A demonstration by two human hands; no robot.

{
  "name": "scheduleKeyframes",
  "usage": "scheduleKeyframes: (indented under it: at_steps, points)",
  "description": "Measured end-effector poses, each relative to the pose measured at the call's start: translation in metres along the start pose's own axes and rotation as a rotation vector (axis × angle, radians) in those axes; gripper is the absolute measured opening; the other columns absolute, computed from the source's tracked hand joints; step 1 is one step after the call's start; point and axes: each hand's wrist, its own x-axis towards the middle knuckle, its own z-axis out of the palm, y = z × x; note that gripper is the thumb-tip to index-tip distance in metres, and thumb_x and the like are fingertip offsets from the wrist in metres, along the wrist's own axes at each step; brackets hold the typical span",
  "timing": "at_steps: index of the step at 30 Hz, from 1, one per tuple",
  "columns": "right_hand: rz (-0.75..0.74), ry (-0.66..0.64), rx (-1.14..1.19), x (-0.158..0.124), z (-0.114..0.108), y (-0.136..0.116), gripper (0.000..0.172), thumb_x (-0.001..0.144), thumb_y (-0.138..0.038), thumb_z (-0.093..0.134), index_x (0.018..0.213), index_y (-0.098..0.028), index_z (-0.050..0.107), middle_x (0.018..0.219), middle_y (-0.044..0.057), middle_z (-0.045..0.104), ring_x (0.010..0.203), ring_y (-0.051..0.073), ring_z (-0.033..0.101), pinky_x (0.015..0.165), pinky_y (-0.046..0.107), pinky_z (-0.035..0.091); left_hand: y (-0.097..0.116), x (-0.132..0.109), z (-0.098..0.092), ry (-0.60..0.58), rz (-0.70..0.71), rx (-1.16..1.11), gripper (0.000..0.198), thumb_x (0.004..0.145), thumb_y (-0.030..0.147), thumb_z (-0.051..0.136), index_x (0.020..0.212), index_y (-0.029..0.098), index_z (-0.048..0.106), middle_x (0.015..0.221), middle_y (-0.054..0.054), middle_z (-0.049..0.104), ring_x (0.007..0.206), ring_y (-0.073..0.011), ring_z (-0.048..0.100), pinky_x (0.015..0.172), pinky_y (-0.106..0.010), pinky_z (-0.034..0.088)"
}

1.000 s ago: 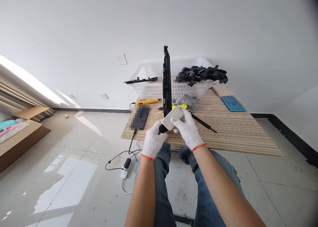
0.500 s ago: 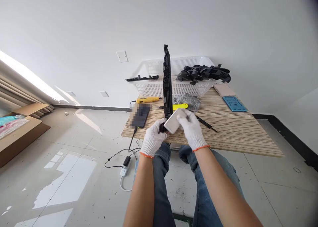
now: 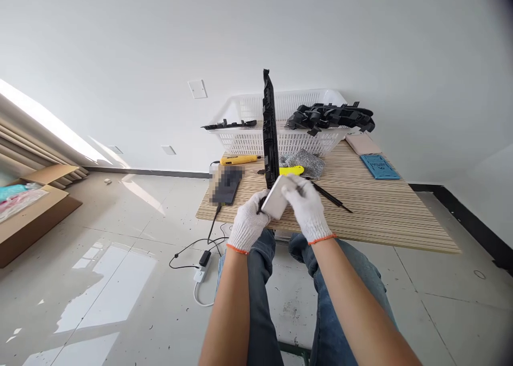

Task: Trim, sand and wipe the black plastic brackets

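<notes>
A long black plastic trim part [image 3: 270, 128] stands nearly upright above the table's front edge. My left hand [image 3: 247, 226], in a white knit glove with an orange cuff, is closed around its lower end. In my gloved right hand [image 3: 306, 205] I grip a flat pale sanding pad [image 3: 276, 197] by its right side. The pad lies tilted against the lower end of the trim part, close to my left fingers. It hides some of that end, so the exact contact cannot be made out.
Behind stands a white plastic basket [image 3: 248, 141] with more black plastic parts [image 3: 331, 117] across its rim. On the wooden table [image 3: 385, 211] lie a yellow tool [image 3: 240, 160], a yellow-handled knife [image 3: 292, 170], grey cloth [image 3: 306, 162], black rods [image 3: 328, 196], a dark phone-like device [image 3: 230, 187] and a blue pad [image 3: 379, 166].
The sanding pad has shifted slightly left and down and turned a little steeper, my right hand moving with it. My left hand keeps its hold on the trim part.
</notes>
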Motion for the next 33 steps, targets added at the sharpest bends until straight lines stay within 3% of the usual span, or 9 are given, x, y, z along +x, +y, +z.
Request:
scheduleKeyframes:
  at_steps: [2,6,10,15,20,25,28,30,33]
  points:
    - [0.015,-0.115,-0.042,0.0,0.0,0.001,0.055,0.064,-0.04,0.087,0.114,-0.023,0.07,0.119,0.007,0.073,0.107,0.022,0.066,0.099,0.041,0.053,0.0,0.0,0.0,-0.008,0.013,0.008,0.054,0.079,0.016,0.069,0.133,0.021,0.065,0.125,-0.005,0.075,0.117,-0.0251,0.069,0.105,-0.037,0.052]
    - [-0.006,0.073,0.072,-0.001,0.0,0.0,0.054,0.066,-0.045,0.083,0.113,-0.023,0.068,0.12,0.007,0.071,0.108,0.023,0.066,0.1,0.043,0.053,0.001,0.0,0.001,0.022,-0.02,-0.018,0.053,0.076,0.012,0.07,0.129,0.022,0.067,0.123,-0.004,0.076,0.118,-0.0253,0.068,0.108,-0.039,0.05]
    - [0.034,-0.131,-0.047,-0.003,-0.002,0.001,0.054,0.065,-0.039,0.086,0.114,-0.024,0.071,0.118,0.006,0.073,0.107,0.023,0.066,0.098,0.041,0.053,0.002,-0.001,0.001,-0.014,0.027,-0.047,0.055,0.076,0.011,0.07,0.131,0.021,0.066,0.125,-0.005,0.075,0.118,-0.0247,0.069,0.106,-0.037,0.052]
    - [-0.037,0.156,0.011,0.006,-0.01,0.002,0.064,0.068,-0.041,0.082,0.127,-0.022,0.065,0.123,0.007,0.07,0.108,0.021,0.064,0.092,0.037,0.055,-0.003,-0.001,0.001,0.031,-0.048,-0.047,0.047,0.081,0.018,0.072,0.127,0.021,0.067,0.127,-0.006,0.074,0.124,-0.0236,0.066,0.112,-0.039,0.047]
    - [0.081,-0.01,0.044,0.011,-0.022,0.0,0.072,0.064,-0.039,0.084,0.132,-0.027,0.063,0.113,0.004,0.071,0.092,0.02,0.066,0.069,0.031,0.056,-0.012,-0.001,0.002,0.06,-0.07,-0.104,0.048,0.078,0.017,0.074,0.125,0.022,0.067,0.125,-0.005,0.075,0.12,-0.0235,0.068,0.106,-0.038,0.052]
    - [0.051,-0.007,0.107,0.006,-0.028,-0.004,0.052,0.07,-0.04,0.08,0.121,-0.029,0.07,0.106,0.002,0.07,0.089,0.019,0.065,0.062,0.029,0.053,-0.01,-0.002,0.003,0.074,-0.075,-0.093,0.05,0.076,0.013,0.075,0.124,0.025,0.069,0.122,-0.003,0.076,0.118,-0.0229,0.069,0.105,-0.038,0.054]
    - [0.081,-0.062,0.142,0.004,-0.026,-0.012,0.055,0.066,-0.034,0.085,0.119,-0.032,0.07,0.095,-0.001,0.068,0.083,0.017,0.064,0.062,0.028,0.052,-0.009,-0.003,0.003,0.059,-0.068,-0.099,0.046,0.08,0.015,0.072,0.124,0.024,0.068,0.125,-0.003,0.075,0.12,-0.0217,0.068,0.108,-0.037,0.052]
    - [0.094,-0.069,0.169,0.002,-0.022,-0.017,0.055,0.062,-0.032,0.087,0.114,-0.029,0.071,0.087,-0.002,0.065,0.074,0.014,0.06,0.058,0.027,0.048,-0.009,-0.003,0.002,0.051,-0.071,-0.105,0.044,0.081,0.016,0.071,0.124,0.024,0.068,0.126,-0.003,0.075,0.12,-0.0216,0.068,0.107,-0.036,0.052]
    - [0.123,-0.013,0.111,-0.001,-0.02,-0.021,0.038,0.065,-0.042,0.084,0.096,-0.025,0.069,0.068,-0.004,0.055,0.058,0.012,0.048,0.047,0.025,0.037,-0.01,-0.003,0.003,0.051,-0.073,-0.116,0.046,0.079,0.015,0.071,0.124,0.023,0.067,0.124,-0.004,0.075,0.12,-0.0227,0.068,0.105,-0.038,0.054]
